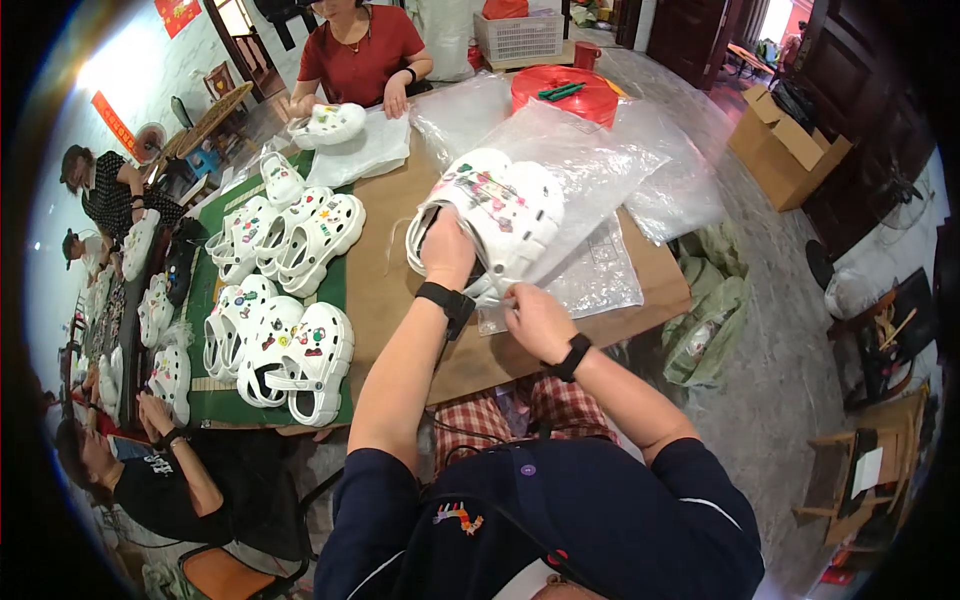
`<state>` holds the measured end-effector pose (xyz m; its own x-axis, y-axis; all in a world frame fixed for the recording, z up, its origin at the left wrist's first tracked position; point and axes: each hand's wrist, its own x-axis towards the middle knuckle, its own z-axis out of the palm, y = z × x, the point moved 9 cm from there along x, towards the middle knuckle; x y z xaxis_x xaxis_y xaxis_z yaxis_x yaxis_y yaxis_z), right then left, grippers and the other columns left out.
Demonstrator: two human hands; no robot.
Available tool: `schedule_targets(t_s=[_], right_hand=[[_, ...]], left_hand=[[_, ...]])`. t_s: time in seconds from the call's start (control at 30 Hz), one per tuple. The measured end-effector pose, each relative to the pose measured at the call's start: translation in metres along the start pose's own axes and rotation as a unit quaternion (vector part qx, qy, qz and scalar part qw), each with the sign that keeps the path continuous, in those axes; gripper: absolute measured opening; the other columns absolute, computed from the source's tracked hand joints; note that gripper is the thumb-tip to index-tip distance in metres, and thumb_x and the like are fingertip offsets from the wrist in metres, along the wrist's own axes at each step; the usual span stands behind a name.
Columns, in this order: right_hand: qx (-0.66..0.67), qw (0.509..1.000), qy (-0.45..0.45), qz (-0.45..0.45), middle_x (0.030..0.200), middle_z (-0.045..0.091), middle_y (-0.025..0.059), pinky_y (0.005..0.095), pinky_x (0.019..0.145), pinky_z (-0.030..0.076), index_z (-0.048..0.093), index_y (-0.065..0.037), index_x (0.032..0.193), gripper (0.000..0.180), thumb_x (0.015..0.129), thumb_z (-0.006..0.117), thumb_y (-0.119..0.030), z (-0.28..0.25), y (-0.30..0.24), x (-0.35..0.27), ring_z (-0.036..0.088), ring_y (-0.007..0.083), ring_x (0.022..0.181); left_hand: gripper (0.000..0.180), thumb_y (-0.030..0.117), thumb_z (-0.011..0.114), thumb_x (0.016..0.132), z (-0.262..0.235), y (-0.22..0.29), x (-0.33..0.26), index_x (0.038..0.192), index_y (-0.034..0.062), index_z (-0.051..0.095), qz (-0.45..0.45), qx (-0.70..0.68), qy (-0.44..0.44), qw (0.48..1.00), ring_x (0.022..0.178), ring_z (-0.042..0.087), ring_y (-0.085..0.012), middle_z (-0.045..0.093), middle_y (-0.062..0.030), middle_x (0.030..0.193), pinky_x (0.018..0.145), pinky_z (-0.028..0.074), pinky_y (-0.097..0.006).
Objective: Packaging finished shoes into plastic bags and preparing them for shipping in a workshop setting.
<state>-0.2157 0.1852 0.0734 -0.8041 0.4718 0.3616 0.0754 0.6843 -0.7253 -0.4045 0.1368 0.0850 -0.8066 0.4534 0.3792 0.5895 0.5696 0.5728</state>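
The left hand (447, 250) is sunk into the foot opening of a pair of white foam clogs with perforated toes and colourful charms (512, 205), holding it from inside, most of its fingers hidden by the shoe; the right hand (540, 322) is closed in a narrow pinch at the pair's near edge, though whether it grips strap or plastic film I cannot tell; the pair is above the brown board-topped table (390, 335), toes pointing away from the wearer; just right of it spreads a crinkled clear plastic bag (615, 165), and a flat clear plastic sheet (600, 275) lies below; beyond sits a round, bright red plastic coil (530, 92) with a slim green tool (562, 91) on top; to the left, decorated white clogs (322, 240) stand on a green gridded mat (333, 285); across the table, a person in a red top (365, 50) touches another white clog (338, 125).
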Motion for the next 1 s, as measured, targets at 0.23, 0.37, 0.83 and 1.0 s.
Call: schedule_targets(t_s=[0.23, 0.37, 0.83, 1.0], right_hand=[[-0.074, 0.99, 0.052, -0.11, 0.088, 0.061, 0.016, 0.0385, 0.071, 0.047, 0.064, -0.002, 0.098, 0.021, 0.084, 0.059, -0.017, -0.066, -0.045, 0.081, 0.059, 0.0323, 0.081], [-0.204, 0.975, -0.031, -0.078, 0.095, 0.062, 0.0193, 0.0417, 0.078, 0.05, 0.068, -0.003, 0.096, 0.03, 0.078, 0.065, -0.027, -0.03, -0.03, 0.149, 0.061, 0.0375, 0.089], [-0.302, 0.928, -0.184, -0.115, 0.087, 0.065, 0.0252, 0.0441, 0.075, 0.051, 0.07, -0.001, 0.082, 0.019, 0.073, 0.058, -0.012, 0.038, -0.059, 0.162, 0.064, 0.0389, 0.083], [-0.058, 0.983, 0.02, -0.173, 0.082, 0.062, 0.0192, 0.0413, 0.076, 0.049, 0.063, -0.002, 0.097, 0.023, 0.081, 0.061, -0.019, -0.017, -0.069, 0.133, 0.061, 0.0354, 0.085]], left_hand=[[0.012, 0.014, 0.049, 0.086, 0.007, 0.06, -0.037, 0.094, 0.0093, 0.058, 0.18, 0.052, -0.061, 0.98, 0.073, 0.064, -0.0331, 0.065, -0.0138, 0.08, 0.061, 0.051, -0.043], [0.012, 0.015, 0.05, 0.086, 0.021, 0.09, -0.059, 0.092, 0.0089, 0.058, 0.298, 0.12, -0.052, 0.946, 0.064, 0.064, -0.0256, 0.064, -0.0086, 0.077, 0.054, 0.051, -0.038], [0.02, 0.017, 0.05, 0.088, 0.047, 0.076, -0.052, 0.1, 0.0078, 0.062, 0.229, -0.009, -0.169, 0.959, 0.091, 0.063, -0.0311, 0.067, -0.0106, 0.098, 0.078, 0.05, -0.04], [0.018, 0.015, 0.051, 0.085, 0.068, 0.039, -0.025, 0.092, 0.0091, 0.066, 0.279, 0.116, -0.099, 0.948, 0.082, 0.066, -0.0294, 0.068, -0.0133, 0.086, 0.067, 0.052, -0.038]])
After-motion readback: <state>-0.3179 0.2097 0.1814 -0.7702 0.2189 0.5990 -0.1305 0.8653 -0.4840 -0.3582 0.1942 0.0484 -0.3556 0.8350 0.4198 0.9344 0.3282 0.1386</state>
